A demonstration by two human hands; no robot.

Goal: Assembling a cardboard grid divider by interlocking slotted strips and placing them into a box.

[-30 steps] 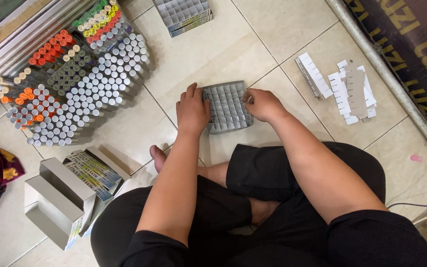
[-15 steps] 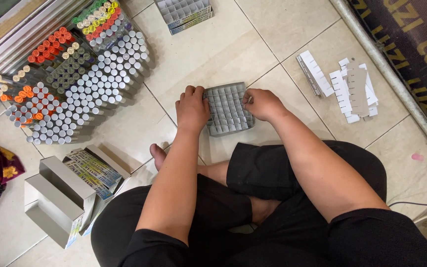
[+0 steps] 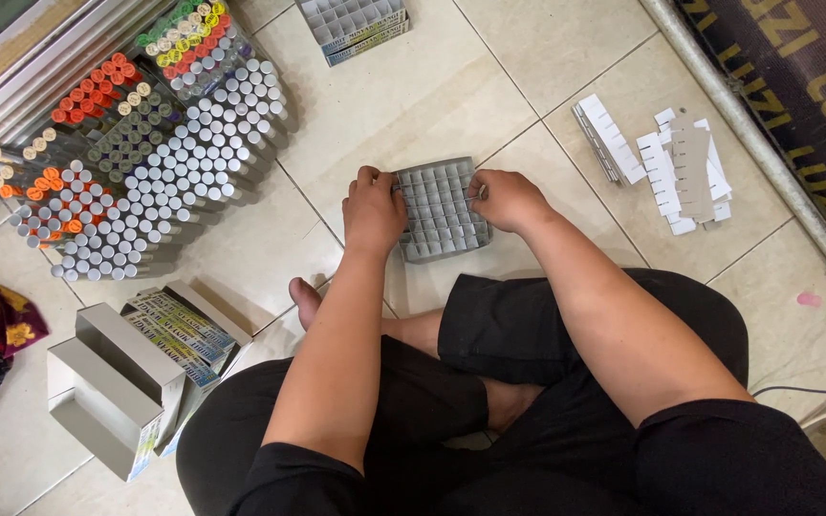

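Item: grey cardboard divider grid (image 3: 440,210), a lattice of small square cells, lying flat on the tiled floor (image 3: 413,86) directly between the two hands. Change since a second ago: the grid sits in nearly the same spot and the hands have closed in only slightly on its sides, so the work appears to be a squaring or seating of the lattice, not a move. Left hand (image 3: 373,210): grip curled closed over the grid's left edge, fingertips on its top corner. Right hand (image 3: 509,199): grip pinched on the right edge, fingers bent against the cell walls; how deep they reach into the cells cannot be told. Orientation: cells open upward toward the camera; the long axis runs away from the person, tilted a little so the far end leans left. Surroundings, relative to the grips: far to the left of the left hand, a dense block of upright tubes (image 3: 164,162) with white, orange, green and yellow caps; nearer and lower left, open grey cartons (image 3: 117,382) with printed sides; beyond both hands, another divider-filled box (image 3: 351,24); well to the right of the right hand, loose white and grey slotted strips (image 3: 671,162). Beneath the arms, crossed legs in black trousers (image 3: 547,382), one bare foot (image 3: 306,301) showing.
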